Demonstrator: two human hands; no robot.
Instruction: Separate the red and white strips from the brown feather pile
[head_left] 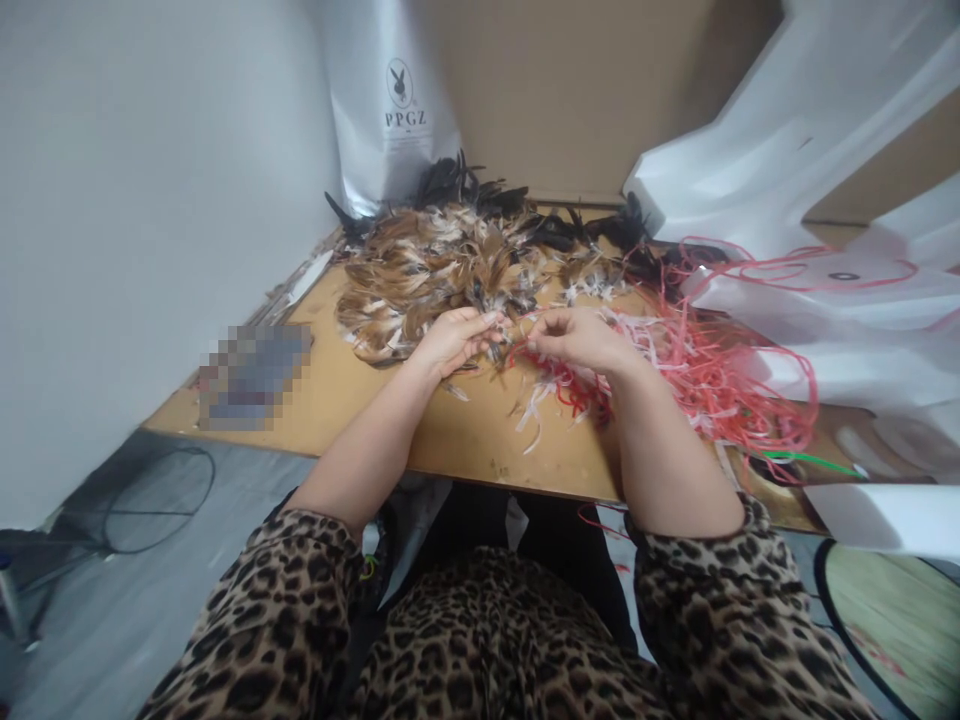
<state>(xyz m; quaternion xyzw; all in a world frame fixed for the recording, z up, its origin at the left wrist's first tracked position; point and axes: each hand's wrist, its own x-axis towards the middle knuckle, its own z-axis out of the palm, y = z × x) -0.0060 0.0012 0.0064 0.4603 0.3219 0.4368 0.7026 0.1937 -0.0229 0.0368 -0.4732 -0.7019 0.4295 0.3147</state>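
My left hand (452, 340) is closed on a small bunch of brown feathers at the near edge of a big heap of brown, white and black feathers (442, 265). My right hand (574, 338) pinches a red and white strip right beside it, at the edge of a tangle of red and white strips (705, 375). The two hands almost touch over the wooden board (352, 400).
A silver bag printed PPGZ (394, 110) stands at the back. White plastic bags (817, 200) pile up on the right, over cardboard. A grey wall (150, 200) closes the left. A blurred patch (251, 375) lies on the board. A wire fan guard (150, 495) sits on the floor at the left.
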